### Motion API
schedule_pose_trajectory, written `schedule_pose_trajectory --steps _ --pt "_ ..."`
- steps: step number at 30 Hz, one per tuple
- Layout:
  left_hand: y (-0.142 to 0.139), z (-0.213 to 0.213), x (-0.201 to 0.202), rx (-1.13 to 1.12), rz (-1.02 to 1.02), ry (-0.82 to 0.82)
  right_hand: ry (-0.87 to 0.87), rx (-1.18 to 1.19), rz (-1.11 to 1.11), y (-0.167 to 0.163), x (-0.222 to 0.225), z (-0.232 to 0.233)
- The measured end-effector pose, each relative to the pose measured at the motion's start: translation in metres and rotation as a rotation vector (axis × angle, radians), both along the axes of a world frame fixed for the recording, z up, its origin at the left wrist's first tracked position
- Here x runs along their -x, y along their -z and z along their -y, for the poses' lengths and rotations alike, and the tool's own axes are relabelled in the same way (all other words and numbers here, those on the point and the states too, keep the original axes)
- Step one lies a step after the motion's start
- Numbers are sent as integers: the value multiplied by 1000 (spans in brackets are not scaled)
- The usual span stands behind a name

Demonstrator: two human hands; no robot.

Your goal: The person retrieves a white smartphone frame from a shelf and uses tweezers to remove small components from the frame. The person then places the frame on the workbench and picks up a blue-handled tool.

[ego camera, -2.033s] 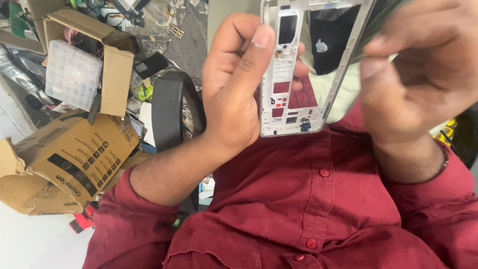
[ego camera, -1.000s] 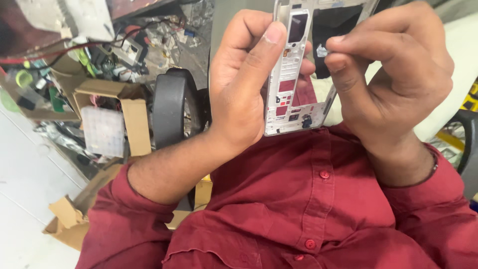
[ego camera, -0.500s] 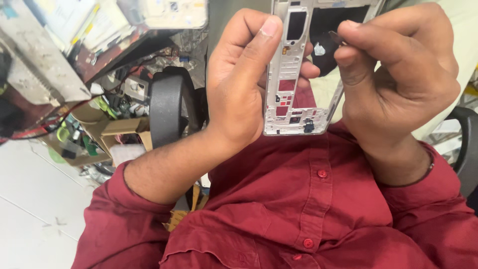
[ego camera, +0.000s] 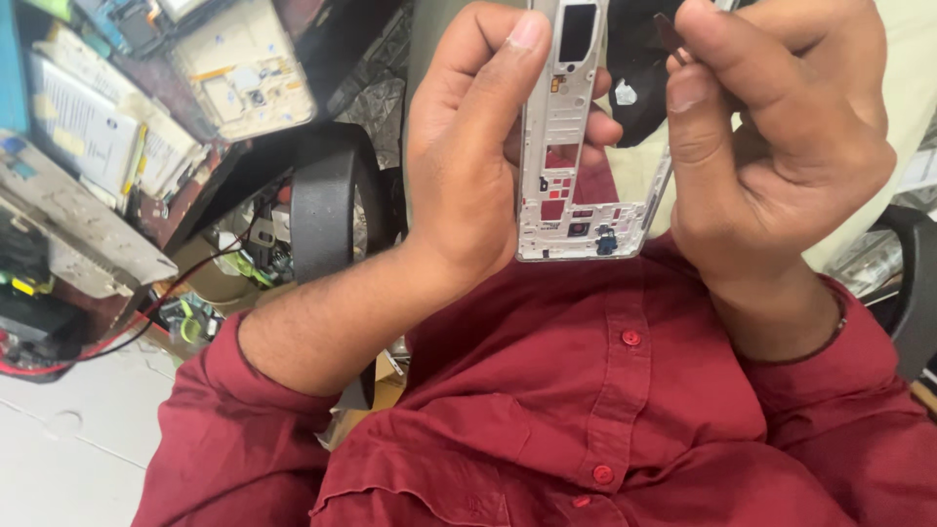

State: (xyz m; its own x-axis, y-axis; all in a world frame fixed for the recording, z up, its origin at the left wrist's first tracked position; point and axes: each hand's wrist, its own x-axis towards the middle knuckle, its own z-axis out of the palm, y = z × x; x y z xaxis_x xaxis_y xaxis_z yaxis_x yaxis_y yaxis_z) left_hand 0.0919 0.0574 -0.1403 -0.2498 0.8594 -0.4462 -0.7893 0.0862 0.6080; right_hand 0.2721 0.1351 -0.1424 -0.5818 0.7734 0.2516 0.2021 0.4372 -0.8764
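Silver phone mid-frame point(ego camera: 576, 146), stripped of screen and back, is held upright at 12 o'clock in the view, just above the chest. Its upper end runs past the top edge. A rectangular cut-out shows near its top, red and dark small parts sit along its lower end, and the large central opening shows the shirt and a pale wall through it.

Left hand point(ego camera: 478, 166) at 11 o'clock is closed around the frame's left rail: thumb laid up the front edge, fingers curled behind, tips showing at the frame's inner side.

Right hand point(ego camera: 771, 166) at 1 o'clock is closed in a pinch, thumb and forefinger pressed on a small dark strip point(ego camera: 667, 31) at the frame's upper right. What the strip is cannot be told. The other fingers are folded into the palm, and the hand's heel sits just beside the frame's right rail.

Below both hands, from 5 to 7 o'clock, is a dark red buttoned shirt point(ego camera: 625, 420), sleeves rolled to the forearm.

At 9 o'clock stands a black chair armrest point(ego camera: 322, 205). Further out, 9 to 10 o'clock, is a cluttered bench point(ego camera: 88, 224) with opened phone casings, boxes and red wires point(ego camera: 117, 332).
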Motion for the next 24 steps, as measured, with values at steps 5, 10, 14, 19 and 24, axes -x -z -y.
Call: schedule_pose_trajectory --steps 5,10,14,19,24 --pt "0 -6 -5 42 -40 69 39 -4 -7 3 -8 3" --pt "-4 -9 -6 61 -39 69 65 -14 40 0 -9 4" --pt "-4 -5 -6 69 -56 43 33 24 2 -2 -4 6" --pt "-3 7 -4 33 -66 -8 -15 11 -3 -4 3 7" --pt "-10 20 -2 32 -45 -103 -100 -11 15 -9 12 6"
